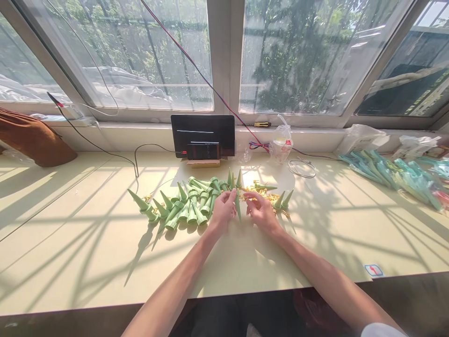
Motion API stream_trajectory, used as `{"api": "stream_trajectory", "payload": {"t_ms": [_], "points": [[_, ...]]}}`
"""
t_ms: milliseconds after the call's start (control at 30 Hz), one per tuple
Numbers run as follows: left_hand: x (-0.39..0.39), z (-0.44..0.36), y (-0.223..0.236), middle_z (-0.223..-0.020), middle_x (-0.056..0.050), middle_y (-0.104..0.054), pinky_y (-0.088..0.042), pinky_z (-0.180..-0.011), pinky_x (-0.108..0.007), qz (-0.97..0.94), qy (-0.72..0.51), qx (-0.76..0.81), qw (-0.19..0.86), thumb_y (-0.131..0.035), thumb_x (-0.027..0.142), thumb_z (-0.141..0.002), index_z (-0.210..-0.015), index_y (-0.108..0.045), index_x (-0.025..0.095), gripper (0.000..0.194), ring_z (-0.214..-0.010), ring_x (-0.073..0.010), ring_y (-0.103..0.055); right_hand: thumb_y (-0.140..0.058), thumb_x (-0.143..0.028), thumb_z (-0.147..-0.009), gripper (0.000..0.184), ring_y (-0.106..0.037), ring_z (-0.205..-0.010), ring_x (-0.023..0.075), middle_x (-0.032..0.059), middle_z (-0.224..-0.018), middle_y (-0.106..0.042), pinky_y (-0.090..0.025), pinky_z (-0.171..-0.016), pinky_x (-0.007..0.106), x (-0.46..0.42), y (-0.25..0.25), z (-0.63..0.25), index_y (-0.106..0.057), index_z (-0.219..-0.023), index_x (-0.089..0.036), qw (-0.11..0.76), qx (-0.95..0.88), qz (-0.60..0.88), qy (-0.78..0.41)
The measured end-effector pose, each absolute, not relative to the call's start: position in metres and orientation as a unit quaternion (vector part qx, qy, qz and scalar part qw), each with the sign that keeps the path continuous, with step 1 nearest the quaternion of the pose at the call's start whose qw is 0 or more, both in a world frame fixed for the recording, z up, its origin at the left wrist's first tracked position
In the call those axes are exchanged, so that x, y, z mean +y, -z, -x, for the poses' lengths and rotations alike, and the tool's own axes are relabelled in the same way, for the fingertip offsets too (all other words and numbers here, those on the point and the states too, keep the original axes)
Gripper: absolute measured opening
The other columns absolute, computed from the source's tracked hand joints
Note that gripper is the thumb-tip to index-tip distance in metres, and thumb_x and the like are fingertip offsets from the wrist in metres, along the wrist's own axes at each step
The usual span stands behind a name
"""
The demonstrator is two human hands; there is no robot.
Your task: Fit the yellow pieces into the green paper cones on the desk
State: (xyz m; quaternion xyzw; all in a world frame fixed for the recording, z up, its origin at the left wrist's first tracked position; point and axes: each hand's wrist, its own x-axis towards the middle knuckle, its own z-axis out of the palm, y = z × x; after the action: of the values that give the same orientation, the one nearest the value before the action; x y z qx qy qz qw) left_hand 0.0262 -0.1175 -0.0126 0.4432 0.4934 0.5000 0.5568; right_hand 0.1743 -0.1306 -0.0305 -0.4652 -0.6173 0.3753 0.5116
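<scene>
My left hand (224, 208) is closed on a green cone-shaped spike (238, 207), its point turned down towards the table. Just to the right, my right hand (262, 213) has loosely bent fingers with a gap between thumb and forefinger; nothing plainly shows in it. Its fingertips are close to the held spike and to a pile of small yellow plastic parts (269, 195), partly hidden by the hand. Left of my hands lies a heap of green spikes with wide round collars (192, 206). A pair of green spikes (283, 201) stands point up at the right end.
Behind the heap, a black tablet (202, 135) leans on a small stand, with a cable running left. A plastic cup in a bag (281, 142) and a coiled wire (302, 168) are right of it. Bagged bluish-green items (393, 173) lie far right; a brown bag (33, 135) lies far left.
</scene>
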Motion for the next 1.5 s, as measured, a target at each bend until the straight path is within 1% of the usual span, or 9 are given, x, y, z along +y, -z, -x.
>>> {"api": "stream_trajectory", "payload": {"t_ms": [233,667,867,1067,1167,1233,1300,1400,1500], "points": [[-0.119,-0.027,0.012,-0.045,0.007,-0.042,-0.032,-0.041,-0.021,-0.452,-0.502,0.497,0.545,-0.065,0.063,-0.079,-0.079,-0.057,0.018,0.045,-0.037,-0.0075,-0.038,-0.059,-0.040,-0.088,0.025,-0.059,-0.055,0.0118,0.0072,-0.097,-0.069,-0.050,-0.051,0.027,-0.130,0.030,-0.174,-0.066,-0.100,-0.019,0.515,-0.614,0.469,-0.371],[-0.122,-0.026,0.011,-0.054,0.007,-0.043,-0.030,-0.041,-0.020,-0.466,-0.502,0.484,0.545,-0.067,0.061,-0.078,-0.081,-0.056,0.019,0.043,-0.042,-0.0056,-0.034,-0.058,-0.047,-0.089,0.029,-0.057,-0.052,0.0121,0.0041,-0.085,-0.067,-0.049,-0.051,0.027,-0.130,0.032,-0.174,-0.063,-0.096,-0.019,0.506,-0.619,0.470,-0.374],[-0.124,-0.026,0.009,-0.063,0.004,-0.053,-0.033,-0.043,-0.020,-0.493,-0.492,0.478,0.536,-0.068,0.060,-0.077,-0.086,-0.060,0.018,0.044,-0.045,-0.0053,-0.038,-0.055,-0.052,-0.090,0.032,-0.055,-0.049,0.0144,-0.0016,-0.058,-0.056,-0.046,-0.052,0.027,-0.131,0.028,-0.173,-0.059,-0.084,-0.020,0.493,-0.615,0.487,-0.376],[-0.124,-0.026,0.011,-0.074,0.001,-0.060,-0.036,-0.044,-0.022,-0.502,-0.488,0.476,0.532,-0.069,0.060,-0.076,-0.098,-0.063,0.019,0.047,-0.045,-0.0054,-0.041,-0.054,-0.050,-0.090,0.032,-0.053,-0.048,0.0147,-0.0033,-0.052,-0.052,-0.044,-0.052,0.027,-0.132,0.023,-0.174,-0.056,-0.078,-0.021,0.485,-0.609,0.498,-0.383],[-0.125,-0.026,0.009,-0.071,0.001,-0.060,-0.036,-0.045,-0.022,-0.504,-0.484,0.478,0.532,-0.069,0.059,-0.076,-0.097,-0.063,0.018,0.045,-0.045,-0.0058,-0.042,-0.054,-0.050,-0.090,0.031,-0.052,-0.046,0.0143,-0.0037,-0.051,-0.051,-0.043,-0.051,0.026,-0.132,0.022,-0.173,-0.055,-0.077,-0.021,0.486,-0.606,0.502,-0.382],[-0.126,-0.027,0.006,-0.065,0.002,-0.057,-0.035,-0.044,-0.022,-0.504,-0.480,0.484,0.530,-0.068,0.058,-0.077,-0.092,-0.063,0.017,0.044,-0.044,-0.0061,-0.041,-0.054,-0.050,-0.090,0.032,-0.052,-0.047,0.0142,-0.0031,-0.054,-0.052,-0.043,-0.050,0.026,-0.132,0.022,-0.173,-0.056,-0.077,-0.021,0.488,-0.602,0.503,-0.383],[-0.126,-0.028,0.004,-0.058,0.004,-0.052,-0.034,-0.043,-0.022,-0.500,-0.481,0.491,0.527,-0.067,0.059,-0.078,-0.086,-0.062,0.017,0.044,-0.042,-0.0066,-0.040,-0.054,-0.050,-0.090,0.031,-0.054,-0.048,0.0136,-0.0010,-0.063,-0.058,-0.045,-0.050,0.026,-0.132,0.023,-0.172,-0.057,-0.082,-0.021,0.493,-0.602,0.500,-0.381],[-0.126,-0.029,0.002,-0.050,0.006,-0.045,-0.033,-0.043,-0.022,-0.486,-0.492,0.497,0.524,-0.065,0.060,-0.079,-0.079,-0.059,0.018,0.043,-0.040,-0.0075,-0.039,-0.057,-0.049,-0.089,0.029,-0.059,-0.051,0.0124,0.0032,-0.086,-0.066,-0.048,-0.051,0.027,-0.132,0.025,-0.171,-0.059,-0.096,-0.021,0.504,-0.608,0.492,-0.366],[-0.125,-0.029,0.003,-0.047,0.007,-0.041,-0.033,-0.044,-0.022,-0.470,-0.499,0.501,0.528,-0.065,0.061,-0.079,-0.075,-0.055,0.018,0.044,-0.040,-0.0078,-0.039,-0.058,-0.047,-0.089,0.033,-0.062,-0.053,0.0120,0.0059,-0.100,-0.066,-0.050,-0.050,0.026,-0.133,0.026,-0.171,-0.059,-0.110,-0.022,0.505,-0.614,0.486,-0.362]]}}
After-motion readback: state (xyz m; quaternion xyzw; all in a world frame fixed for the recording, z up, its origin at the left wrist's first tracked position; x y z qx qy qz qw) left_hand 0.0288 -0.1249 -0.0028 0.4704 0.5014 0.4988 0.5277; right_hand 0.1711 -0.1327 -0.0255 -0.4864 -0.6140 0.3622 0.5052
